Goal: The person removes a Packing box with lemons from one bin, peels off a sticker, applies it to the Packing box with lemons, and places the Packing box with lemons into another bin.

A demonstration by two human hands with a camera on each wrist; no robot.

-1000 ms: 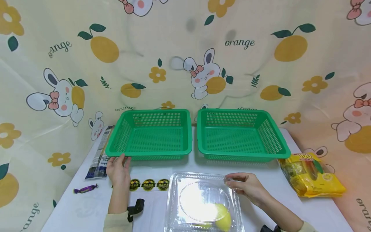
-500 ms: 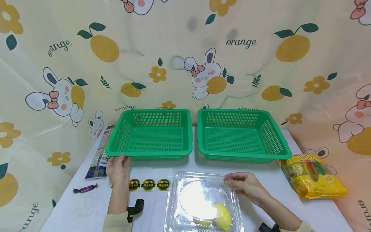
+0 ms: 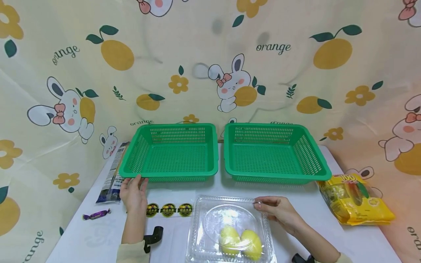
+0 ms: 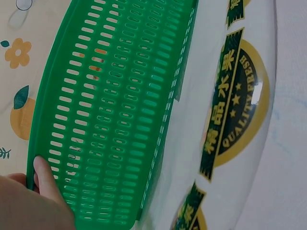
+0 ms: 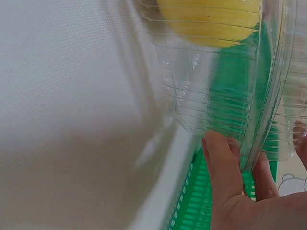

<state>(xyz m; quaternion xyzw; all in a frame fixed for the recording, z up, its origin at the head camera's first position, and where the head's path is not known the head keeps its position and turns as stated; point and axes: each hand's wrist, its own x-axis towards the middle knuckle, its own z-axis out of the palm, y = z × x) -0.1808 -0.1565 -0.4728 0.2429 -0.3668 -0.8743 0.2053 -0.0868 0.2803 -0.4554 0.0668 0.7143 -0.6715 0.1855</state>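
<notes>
My left hand (image 3: 134,193) is at the front left corner of the left green basket (image 3: 167,177). In the left wrist view its thumb (image 4: 47,178) lies against the outer side of the basket wall, with other fingertips over the rim. My right hand (image 3: 281,213) pinches the far right corner of a clear plastic clamshell box (image 3: 204,233). Two rounded yellow fruits (image 3: 251,245) show through its lid, side by side near the front. In the right wrist view, fingers lie on both sides of the box's rim (image 5: 261,129), and one yellow fruit (image 5: 211,21) sits inside.
A right green basket (image 3: 276,178) stands beside the left one. A yellow candy bag (image 3: 356,201) lies at the right, a dark packet (image 3: 112,182) at the left. A purple wrapped candy (image 3: 97,214) lies in front of it. A strip of round black-and-gold labels (image 3: 168,210) lies between my hands.
The bright glare on the box lid has shrunk, and the left fruit beneath it now shows fully. Both hands keep their places on basket and box.
</notes>
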